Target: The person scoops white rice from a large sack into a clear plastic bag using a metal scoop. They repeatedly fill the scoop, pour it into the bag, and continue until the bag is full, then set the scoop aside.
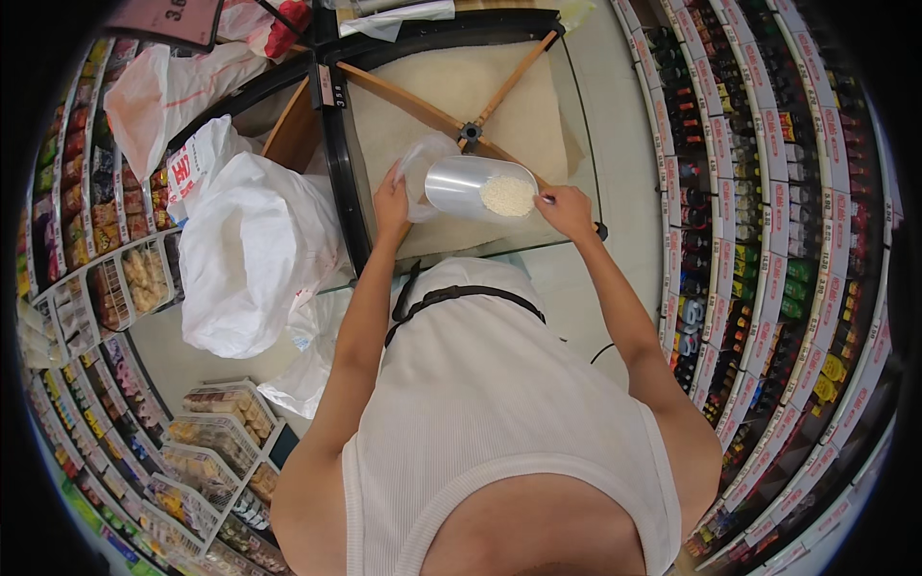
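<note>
In my right hand point(565, 210) is the handle of a clear plastic scoop point(452, 189). A heap of white rice point(508, 196) lies in the scoop, towards its handle end. My left hand point(390, 198) grips the edge of a thin clear plastic bag point(423, 162), whose mouth is beside the scoop's front lip. Both are above a glass-sided bin point(574, 93) that holds loose rice point(461, 79). Wooden dividers point(403, 93) cross over the bin and meet at a black hub point(470, 134).
An open white woven sack point(248, 252) stands on my left, with a printed sack point(202, 165) behind it. A black frame point(338, 165) borders the bin. Shelves of bottles point(796, 288) line my right; baskets of packaged food point(223, 425) are at lower left.
</note>
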### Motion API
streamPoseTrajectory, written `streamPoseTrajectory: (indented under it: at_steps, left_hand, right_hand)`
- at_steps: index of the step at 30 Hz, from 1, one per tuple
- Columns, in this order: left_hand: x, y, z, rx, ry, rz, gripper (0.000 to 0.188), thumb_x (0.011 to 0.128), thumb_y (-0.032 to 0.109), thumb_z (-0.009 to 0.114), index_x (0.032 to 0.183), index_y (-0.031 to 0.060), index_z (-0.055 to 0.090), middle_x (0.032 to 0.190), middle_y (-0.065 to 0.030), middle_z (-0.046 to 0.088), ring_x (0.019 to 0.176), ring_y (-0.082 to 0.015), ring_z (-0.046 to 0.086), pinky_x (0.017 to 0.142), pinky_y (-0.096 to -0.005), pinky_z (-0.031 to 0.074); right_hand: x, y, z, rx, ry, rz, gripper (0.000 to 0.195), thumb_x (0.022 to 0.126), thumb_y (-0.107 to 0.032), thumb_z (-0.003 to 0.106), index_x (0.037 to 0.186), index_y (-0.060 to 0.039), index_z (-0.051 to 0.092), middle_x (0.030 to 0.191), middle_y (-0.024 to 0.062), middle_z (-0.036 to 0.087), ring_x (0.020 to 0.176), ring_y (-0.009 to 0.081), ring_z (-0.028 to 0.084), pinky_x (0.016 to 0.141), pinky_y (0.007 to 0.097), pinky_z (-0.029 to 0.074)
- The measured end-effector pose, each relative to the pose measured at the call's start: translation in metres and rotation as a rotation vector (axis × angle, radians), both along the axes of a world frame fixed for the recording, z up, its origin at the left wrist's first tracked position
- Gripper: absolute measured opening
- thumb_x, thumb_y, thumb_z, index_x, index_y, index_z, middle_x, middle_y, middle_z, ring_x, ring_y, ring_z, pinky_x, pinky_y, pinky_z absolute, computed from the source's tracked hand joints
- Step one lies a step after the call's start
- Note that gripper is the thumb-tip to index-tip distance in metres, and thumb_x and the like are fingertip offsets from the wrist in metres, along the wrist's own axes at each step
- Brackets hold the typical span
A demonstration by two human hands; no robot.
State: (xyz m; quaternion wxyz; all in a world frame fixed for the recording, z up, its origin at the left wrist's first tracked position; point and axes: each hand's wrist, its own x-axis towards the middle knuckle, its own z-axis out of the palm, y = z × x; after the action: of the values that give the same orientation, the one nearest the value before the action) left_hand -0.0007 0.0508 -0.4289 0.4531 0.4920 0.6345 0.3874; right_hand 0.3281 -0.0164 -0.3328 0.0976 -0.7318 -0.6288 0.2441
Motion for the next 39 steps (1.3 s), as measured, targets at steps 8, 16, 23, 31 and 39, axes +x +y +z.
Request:
streamPoseTrajectory:
  at_steps: [8, 16, 23, 31, 39]
  left_hand:
    - [0.004, 0.025, -0.023, -0.248, -0.65, -0.003, 0.036, 0.095, 0.012, 0.043, 0.128, 0.0043, 0.055, 0.084, 0.0009, 0.059, 0.069, -0.0074, 0.05, 0.062, -0.02, 0.041]
    - [-0.03, 0.043, -0.044, -0.408, -0.581, 0.069, 0.035, 0.096, 0.023, 0.043, 0.124, 0.0054, 0.056, 0.073, 0.0028, 0.052, 0.062, -0.0087, 0.048, 0.052, -0.0229, 0.039]
    - [-0.045, 0.047, -0.07, -0.427, -0.582, 0.101, 0.032, 0.096, 0.023, 0.046, 0.122, 0.0073, 0.057, 0.073, 0.0032, 0.051, 0.06, -0.0087, 0.048, 0.05, -0.0241, 0.038]
    - [-0.07, 0.028, -0.128, -0.501, -0.047, 0.124, 0.038, 0.087, 0.028, 0.06, 0.117, 0.0039, 0.059, 0.086, -0.0066, 0.061, 0.075, -0.0236, 0.059, 0.067, -0.0352, 0.047]
    - [-0.066, 0.051, -0.114, -0.247, 0.303, 0.026, 0.032, 0.078, 0.032, 0.069, 0.088, 0.002, 0.064, 0.077, -0.0171, 0.063, 0.072, -0.0343, 0.061, 0.065, -0.0412, 0.046]
  right_hand:
    - [-0.117, 0.095, 0.057, -0.114, -0.417, 0.253, 0.03, 0.078, -0.036, 0.064, 0.081, -0.0075, 0.072, 0.083, 0.0158, 0.069, 0.078, 0.0309, 0.068, 0.069, 0.0392, 0.053]
    - [-0.153, 0.119, 0.089, -0.186, -0.461, 0.271, 0.029, 0.076, -0.032, 0.063, 0.082, -0.004, 0.07, 0.082, 0.0165, 0.069, 0.08, 0.0319, 0.068, 0.07, 0.0415, 0.053]
    - [-0.062, 0.042, 0.083, -0.334, -0.46, 0.112, 0.032, 0.074, -0.034, 0.061, 0.079, -0.0035, 0.071, 0.081, 0.0183, 0.068, 0.077, 0.0337, 0.067, 0.068, 0.0437, 0.053]
    - [-0.061, 0.006, -0.08, -0.492, -0.422, 0.017, 0.028, 0.074, -0.027, 0.058, 0.086, -0.0057, 0.072, 0.089, 0.0168, 0.07, 0.084, 0.0321, 0.068, 0.08, 0.0459, 0.05]
    - [-0.033, -0.018, -0.128, -0.503, -0.321, -0.109, 0.032, 0.072, -0.032, 0.057, 0.086, -0.0079, 0.073, 0.091, 0.0148, 0.07, 0.095, 0.0326, 0.065, 0.098, 0.0514, 0.035]
